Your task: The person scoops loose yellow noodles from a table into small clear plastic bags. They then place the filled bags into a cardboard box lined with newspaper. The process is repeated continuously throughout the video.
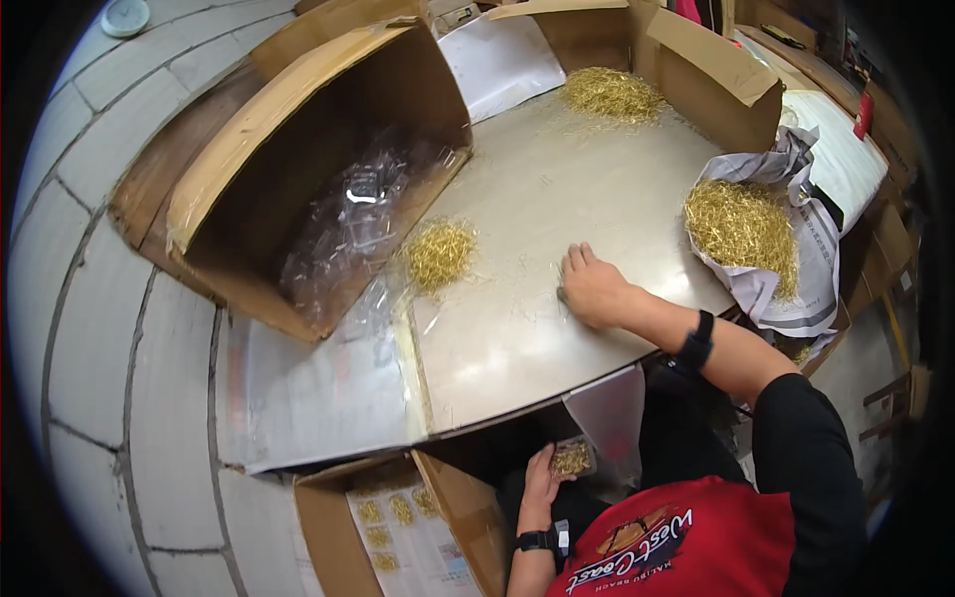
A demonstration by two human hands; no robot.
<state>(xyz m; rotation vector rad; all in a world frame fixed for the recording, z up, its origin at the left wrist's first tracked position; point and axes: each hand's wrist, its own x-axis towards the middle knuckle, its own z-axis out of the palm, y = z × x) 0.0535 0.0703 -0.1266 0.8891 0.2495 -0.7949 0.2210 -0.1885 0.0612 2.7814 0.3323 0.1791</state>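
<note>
My left hand [538,483] is low by the table's front edge, closed around a small clear plastic box [572,458] full of thin gold-coloured metal pieces. On the metal tabletop [517,209] rests my right hand [595,289], fingers stretched toward the far side and palm down. A small dark spot shows by its thumb; I cannot make out what it is. To the left of that hand lies a small pile of gold pieces [439,256]. A larger pile [611,95] sits at the back of the table.
A big cardboard box [288,129] on its side holds several clear plastic boxes [363,199]. At right, a paper-lined heap of gold pieces [743,229] stands by the table. Below left, an open carton [458,497] contains several filled boxes [401,509]. Cardboard walls [711,65] edge the back.
</note>
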